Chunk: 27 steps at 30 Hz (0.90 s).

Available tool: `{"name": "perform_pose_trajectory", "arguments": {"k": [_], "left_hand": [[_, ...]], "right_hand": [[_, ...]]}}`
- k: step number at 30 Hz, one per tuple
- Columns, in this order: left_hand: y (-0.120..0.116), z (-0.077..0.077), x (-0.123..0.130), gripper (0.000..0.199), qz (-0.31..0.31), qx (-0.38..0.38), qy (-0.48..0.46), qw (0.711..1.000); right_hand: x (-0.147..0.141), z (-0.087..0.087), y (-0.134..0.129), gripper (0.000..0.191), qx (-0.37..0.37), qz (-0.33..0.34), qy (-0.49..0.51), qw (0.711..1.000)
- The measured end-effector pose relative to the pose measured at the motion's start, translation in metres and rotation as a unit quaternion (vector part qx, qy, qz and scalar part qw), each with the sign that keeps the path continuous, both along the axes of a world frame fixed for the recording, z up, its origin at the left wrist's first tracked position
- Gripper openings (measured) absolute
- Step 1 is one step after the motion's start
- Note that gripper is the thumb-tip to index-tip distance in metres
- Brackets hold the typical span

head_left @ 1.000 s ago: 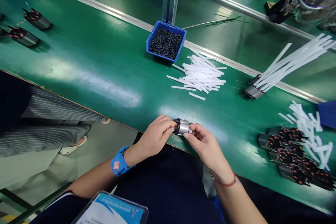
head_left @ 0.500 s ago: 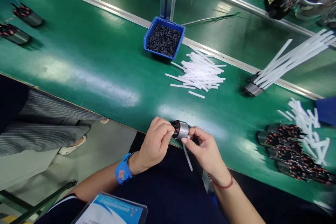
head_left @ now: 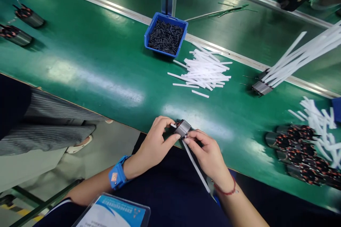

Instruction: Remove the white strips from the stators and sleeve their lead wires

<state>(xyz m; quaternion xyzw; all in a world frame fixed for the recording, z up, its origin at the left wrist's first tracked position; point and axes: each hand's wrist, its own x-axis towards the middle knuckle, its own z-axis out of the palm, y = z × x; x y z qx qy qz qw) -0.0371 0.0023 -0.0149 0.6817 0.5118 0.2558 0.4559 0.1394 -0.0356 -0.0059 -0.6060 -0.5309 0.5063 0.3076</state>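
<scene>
Near the table's front edge, a motor stator (head_left: 182,128) with a grey metal body and copper windings sits tilted between my hands. My left hand (head_left: 157,138) grips its left side, thumb below and fingers above. At the stator's lower right end, my right hand (head_left: 209,152) has thumb and fingers pinched together. A long white strip (head_left: 196,166) hangs from that end over my lap, and a short white piece (head_left: 173,125) sticks out at the left end. Whether my right fingers hold the strip or the stator's edge is hidden.
Beyond my hands lies a pile of white strips (head_left: 204,69) beside a blue bin (head_left: 147,39) of small black pieces. Another stator (head_left: 262,88) holds long strips. Several stators (head_left: 295,152) stand at right, two (head_left: 20,37) at far left. A person's striped trouser leg (head_left: 53,124) is at left.
My left fingers have shifted from the stator's left end to grip around its body. The stator has tilted, and the hanging strip shows longer below it. The view has shifted slightly.
</scene>
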Motion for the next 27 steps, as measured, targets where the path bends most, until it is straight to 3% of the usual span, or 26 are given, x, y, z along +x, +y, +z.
{"name": "perform_pose_trajectory", "arguments": {"k": [6,13,19,27], "left_hand": [[0.005,0.004,0.001,0.012,-0.039,-0.018,0.001,0.999],[0.005,0.007,0.003,0.011,-0.046,-0.018,0.01,0.999],[0.005,0.008,0.006,0.005,-0.046,-0.025,0.016,0.998],[-0.002,0.004,0.017,0.009,0.001,-0.003,-0.007,1.0]], "right_hand": [[-0.001,0.002,-0.002,0.017,-0.006,-0.015,0.0,1.0],[0.003,0.005,-0.001,0.011,-0.012,0.012,-0.002,1.0],[-0.002,0.002,-0.003,0.014,-0.01,-0.03,-0.011,0.999],[-0.007,0.001,-0.002,0.013,-0.035,-0.107,-0.029,0.993]]}}
